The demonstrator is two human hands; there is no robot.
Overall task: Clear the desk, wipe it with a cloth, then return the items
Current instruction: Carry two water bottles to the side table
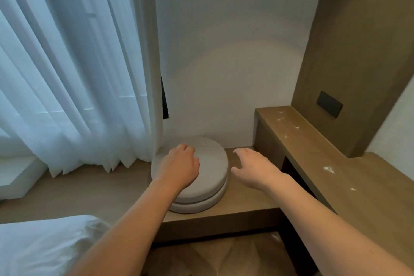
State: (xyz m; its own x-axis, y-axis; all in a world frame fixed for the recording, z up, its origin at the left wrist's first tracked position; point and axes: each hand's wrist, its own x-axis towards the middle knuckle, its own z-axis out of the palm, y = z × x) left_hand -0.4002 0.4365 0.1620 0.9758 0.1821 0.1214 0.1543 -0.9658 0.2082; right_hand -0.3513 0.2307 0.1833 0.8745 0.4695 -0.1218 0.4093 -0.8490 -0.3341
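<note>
On the low wooden bench [242, 205] by the wall, two stacked round grey cushions [202, 177] sit beneath the left hand [179, 167], whose relaxed fingers lie over the top one without gripping. Just right of the stack, the right hand [255, 169] hovers with fingers spread, holding nothing. Right of that hand stands the raised desk [331, 163], dotted with white smears. White curtains [74, 69] hang left of the left hand.

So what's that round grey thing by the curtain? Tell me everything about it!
The round grey cushions are two flat, soft-looking pads stacked one on the other, with a dark seam between them. They lie flat on the low wooden ledge, against the white wall and beside the curtain. The left hand rests on top; the right hand hovers beside them.
</note>
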